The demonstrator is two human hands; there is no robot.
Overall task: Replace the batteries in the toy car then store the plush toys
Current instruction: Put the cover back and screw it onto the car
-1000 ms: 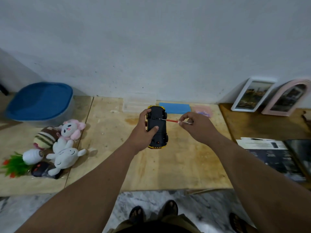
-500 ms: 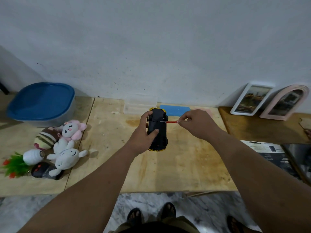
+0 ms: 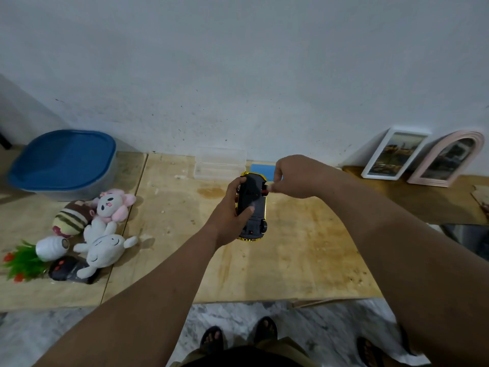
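Note:
My left hand (image 3: pixel 229 215) grips a yellow toy car (image 3: pixel 252 207) turned belly up over the wooden table (image 3: pixel 291 260), its black underside facing me. My right hand (image 3: pixel 296 177) pinches a small red-handled screwdriver (image 3: pixel 266 191), only its red end showing, against the car's right side near the far end. At the table's left lie the plush toys: a pink-eared white one (image 3: pixel 112 205), a striped brown one (image 3: pixel 72 219) and a white bunny (image 3: pixel 102 247).
A blue-lidded tub (image 3: pixel 64 162) stands at the back left. A clear plastic box (image 3: pixel 219 165) and a blue pad (image 3: pixel 262 169) sit by the wall. A fake plant in a white pot (image 3: pixel 50 247) and a black remote (image 3: pixel 66 270) lie at left. Picture frames (image 3: pixel 394 154) lean at right.
My right hand has moved closer to the car, so less of the screwdriver shows. The view has tilted up slightly. The plush toys have not moved.

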